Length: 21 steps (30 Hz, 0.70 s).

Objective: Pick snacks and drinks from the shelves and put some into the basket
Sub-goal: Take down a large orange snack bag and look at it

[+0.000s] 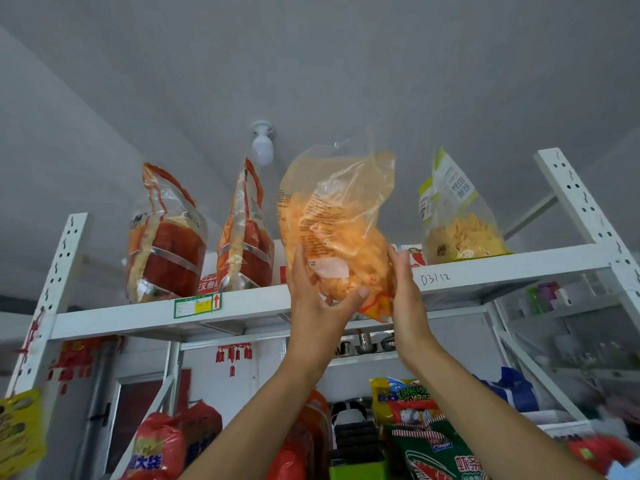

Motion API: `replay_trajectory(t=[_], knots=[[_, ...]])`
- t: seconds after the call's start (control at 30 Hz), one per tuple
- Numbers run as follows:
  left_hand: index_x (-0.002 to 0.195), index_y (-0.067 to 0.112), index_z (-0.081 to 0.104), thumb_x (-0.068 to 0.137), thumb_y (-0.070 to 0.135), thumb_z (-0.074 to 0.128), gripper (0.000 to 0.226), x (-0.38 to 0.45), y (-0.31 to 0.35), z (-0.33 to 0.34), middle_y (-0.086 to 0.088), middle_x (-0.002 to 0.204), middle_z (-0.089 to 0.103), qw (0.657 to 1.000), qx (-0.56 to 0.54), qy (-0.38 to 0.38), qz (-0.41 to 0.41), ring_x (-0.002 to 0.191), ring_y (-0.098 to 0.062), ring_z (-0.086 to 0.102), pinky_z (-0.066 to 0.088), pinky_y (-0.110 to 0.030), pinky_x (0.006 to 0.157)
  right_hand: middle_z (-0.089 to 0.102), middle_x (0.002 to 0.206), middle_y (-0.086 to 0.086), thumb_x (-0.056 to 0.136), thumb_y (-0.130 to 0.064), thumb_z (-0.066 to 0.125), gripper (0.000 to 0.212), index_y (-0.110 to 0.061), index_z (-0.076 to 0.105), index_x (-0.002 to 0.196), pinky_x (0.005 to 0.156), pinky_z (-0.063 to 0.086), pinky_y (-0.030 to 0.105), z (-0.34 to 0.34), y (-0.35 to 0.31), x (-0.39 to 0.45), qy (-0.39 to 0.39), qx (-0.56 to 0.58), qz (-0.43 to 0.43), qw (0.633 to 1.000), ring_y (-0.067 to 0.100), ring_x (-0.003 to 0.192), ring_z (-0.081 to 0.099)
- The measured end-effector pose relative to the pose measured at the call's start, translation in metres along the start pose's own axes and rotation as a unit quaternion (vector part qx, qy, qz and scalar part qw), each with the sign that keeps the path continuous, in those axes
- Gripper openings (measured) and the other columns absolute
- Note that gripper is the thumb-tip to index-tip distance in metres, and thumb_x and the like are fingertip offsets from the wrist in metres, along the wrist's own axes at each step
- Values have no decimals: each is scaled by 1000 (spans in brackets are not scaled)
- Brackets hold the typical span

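A clear orange bag of snacks [332, 220] is held up at the front edge of the top white shelf [242, 306]. My left hand [318, 296] grips its lower left side, thumb across the front of the bag. My right hand [408, 289] presses against its lower right side with fingers fairly straight. Both arms reach upward from the bottom of the view. No basket is in sight.
On the top shelf stand two red snack bags [166, 237] [246, 233] at left and a yellow chip bag [457, 216] at right. A ceiling bulb [263, 143] hangs behind. Lower shelves hold red bags [162, 445] and green shrimp-snack packs [433, 452]. White uprights frame both sides.
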<state>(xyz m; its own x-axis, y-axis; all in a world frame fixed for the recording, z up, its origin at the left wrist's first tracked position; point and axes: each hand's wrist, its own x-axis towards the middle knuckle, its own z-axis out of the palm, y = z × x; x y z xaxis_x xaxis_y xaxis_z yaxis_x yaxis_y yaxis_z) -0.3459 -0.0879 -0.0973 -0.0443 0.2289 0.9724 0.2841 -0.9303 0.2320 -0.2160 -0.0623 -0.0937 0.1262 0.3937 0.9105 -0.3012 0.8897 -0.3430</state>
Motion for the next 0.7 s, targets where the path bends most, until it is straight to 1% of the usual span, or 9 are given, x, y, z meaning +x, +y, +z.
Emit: replay_trajectory(t=[0.17, 0.27, 0.33, 0.4, 0.43, 0.5, 0.57, 0.63, 0.7], knots=[[155, 36, 6, 74, 38, 84, 112, 6, 3, -2, 12, 158, 23, 1000, -9, -4, 3, 139, -11, 37, 42, -43, 111, 70, 118, -7, 98, -61, 24, 54, -34, 58, 132, 68, 54, 14, 5, -4, 8, 13, -2, 32, 999, 2, 100, 68], [154, 42, 5, 68, 49, 85, 117, 11, 1, -3, 13, 160, 21, 1000, -1, -15, 9, 143, -9, 30, 35, -43, 116, 69, 119, -9, 100, -59, 22, 55, -34, 55, 135, 67, 52, 9, 7, -7, 6, -3, -11, 23, 1000, -5, 95, 67], [152, 43, 12, 66, 50, 85, 113, 15, 2, -5, 14, 157, 29, 999, -27, -24, 2, 142, -7, 34, 36, -40, 114, 66, 115, -18, 101, -54, 18, 54, -35, 54, 136, 67, 48, 4, 9, -9, 1, -26, -23, 8, 999, -15, 94, 63], [145, 38, 28, 72, 39, 83, 91, 22, 2, -9, 12, 142, 51, 995, -94, -29, -3, 129, -6, 52, 47, -39, 105, 62, 121, -20, 102, -51, 17, 54, -34, 59, 131, 76, 48, 4, 15, -9, -4, -41, -43, -15, 998, -17, 105, 57], [141, 36, 35, 76, 35, 80, 79, 25, 1, -11, 10, 135, 58, 992, -122, -31, -5, 122, -8, 58, 50, -39, 101, 59, 128, -19, 101, -51, 17, 55, -34, 62, 127, 86, 49, 9, 18, -8, -6, -46, -56, -29, 997, -13, 114, 54], [140, 32, 38, 82, 34, 75, 69, 30, -4, -16, 4, 132, 62, 987, -155, -27, -13, 120, -15, 61, 50, -44, 100, 55, 136, -19, 101, -54, 18, 56, -35, 65, 124, 104, 45, 26, 23, -3, -8, -60, -78, -47, 994, -5, 126, 48], [142, 30, 39, 84, 34, 73, 68, 31, -10, -21, 1, 132, 63, 982, -183, -6, -41, 120, -21, 62, 50, -49, 101, 58, 132, -21, 101, -54, 20, 54, -35, 65, 124, 107, 44, 32, 25, 0, -5, -72, -94, -48, 992, -5, 124, 50], [142, 26, 43, 85, 31, 72, 65, 32, -18, -29, -5, 131, 64, 970, -228, 12, -83, 118, -26, 63, 49, -53, 101, 62, 122, -26, 101, -49, 25, 47, -35, 64, 122, 100, 46, 22, 21, 0, 0, -82, -110, -66, 988, -7, 114, 55], [140, 20, 47, 86, 26, 70, 59, 33, -25, -40, -11, 129, 65, 956, -268, 6, -118, 117, -31, 64, 47, -56, 102, 62, 119, -26, 102, -44, 33, 38, -34, 63, 124, 90, 45, 14, 15, -2, 8, -69, -138, -97, 983, -6, 111, 56]])
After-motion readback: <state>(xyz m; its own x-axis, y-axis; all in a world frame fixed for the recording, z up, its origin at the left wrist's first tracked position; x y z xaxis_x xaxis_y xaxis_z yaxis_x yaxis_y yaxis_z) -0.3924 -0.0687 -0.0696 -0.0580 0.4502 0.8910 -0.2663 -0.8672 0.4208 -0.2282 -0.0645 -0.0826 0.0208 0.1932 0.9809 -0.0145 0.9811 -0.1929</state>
